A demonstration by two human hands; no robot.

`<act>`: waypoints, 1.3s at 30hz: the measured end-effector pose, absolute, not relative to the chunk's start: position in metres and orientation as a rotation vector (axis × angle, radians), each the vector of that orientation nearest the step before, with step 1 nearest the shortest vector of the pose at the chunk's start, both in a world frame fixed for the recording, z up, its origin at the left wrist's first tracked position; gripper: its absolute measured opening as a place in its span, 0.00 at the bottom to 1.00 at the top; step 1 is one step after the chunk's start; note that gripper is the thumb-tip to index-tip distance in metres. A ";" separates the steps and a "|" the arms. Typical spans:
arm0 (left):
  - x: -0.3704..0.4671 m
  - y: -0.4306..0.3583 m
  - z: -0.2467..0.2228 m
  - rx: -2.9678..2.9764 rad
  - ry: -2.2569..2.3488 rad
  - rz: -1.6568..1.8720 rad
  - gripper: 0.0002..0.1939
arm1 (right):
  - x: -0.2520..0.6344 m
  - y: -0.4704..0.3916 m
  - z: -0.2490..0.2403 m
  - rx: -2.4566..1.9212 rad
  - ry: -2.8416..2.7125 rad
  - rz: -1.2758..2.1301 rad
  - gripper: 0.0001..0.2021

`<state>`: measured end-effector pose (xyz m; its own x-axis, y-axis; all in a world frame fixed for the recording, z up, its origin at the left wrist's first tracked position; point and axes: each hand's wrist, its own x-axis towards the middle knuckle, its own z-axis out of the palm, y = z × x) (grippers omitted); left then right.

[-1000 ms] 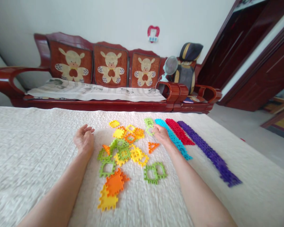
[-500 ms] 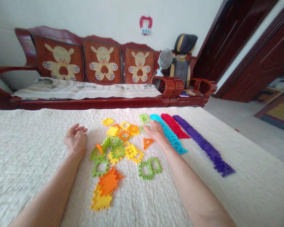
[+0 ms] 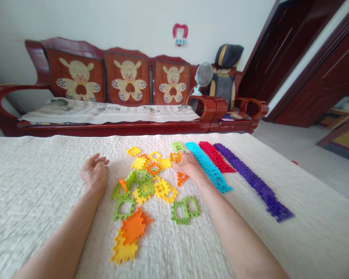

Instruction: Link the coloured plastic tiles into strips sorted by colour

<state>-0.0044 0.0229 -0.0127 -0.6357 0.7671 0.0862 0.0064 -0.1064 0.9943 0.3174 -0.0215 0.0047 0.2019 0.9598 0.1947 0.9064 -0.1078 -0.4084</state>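
Note:
My right hand (image 3: 189, 164) reaches over the far middle of the table, its fingers closed on an orange interlocking plastic block piece (image 3: 175, 157). Just below that hand lies an orange triangular piece (image 3: 182, 178). Beyond it is a light green piece (image 3: 178, 147). My left hand (image 3: 95, 172) rests on the cloth left of the pile, open with loosely curled fingers and nothing in it. Between the hands lie several yellow, orange and green pieces, among them a yellow piece (image 3: 165, 164), a green square frame (image 3: 124, 208) and an orange panel (image 3: 133, 227).
Right of my right hand lie rows of blue pieces (image 3: 209, 168), red pieces (image 3: 216, 157) and purple pieces (image 3: 250, 176). White quilted cloth (image 3: 40, 186) covers the table. Behind stand a wooden sofa (image 3: 110, 130) with bear cushions and a small fan (image 3: 204, 74).
The orange piece has moved right with my right hand, uncovering a yellow piece. The small green piece by my right fingers is now hidden. My left hand has stayed put.

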 end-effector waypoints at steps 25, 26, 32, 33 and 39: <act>-0.004 0.025 -0.017 0.883 1.596 1.786 0.19 | 0.326 -0.015 0.011 -1.591 -1.741 0.181 0.29; -0.004 0.025 -0.017 0.885 1.597 1.782 0.19 | 0.323 -0.018 0.013 -1.493 -1.862 0.190 0.30; -0.002 0.022 -0.013 0.893 1.592 1.776 0.21 | 0.311 -0.028 0.022 -1.418 -1.962 -0.160 0.30; -0.002 0.022 -0.013 0.890 1.589 1.775 0.21 | 0.314 -0.025 0.019 -1.476 -1.890 -0.178 0.29; -0.003 0.023 -0.016 0.905 1.568 1.760 0.21 | 0.328 0.008 -0.005 -1.708 -1.486 0.015 0.28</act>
<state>-0.0028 0.0227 -0.0159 -0.5824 0.8074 0.0948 0.0010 -0.1159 0.9933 0.3280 0.0083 -0.0051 0.2940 0.8165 0.4968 0.8063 0.0672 -0.5876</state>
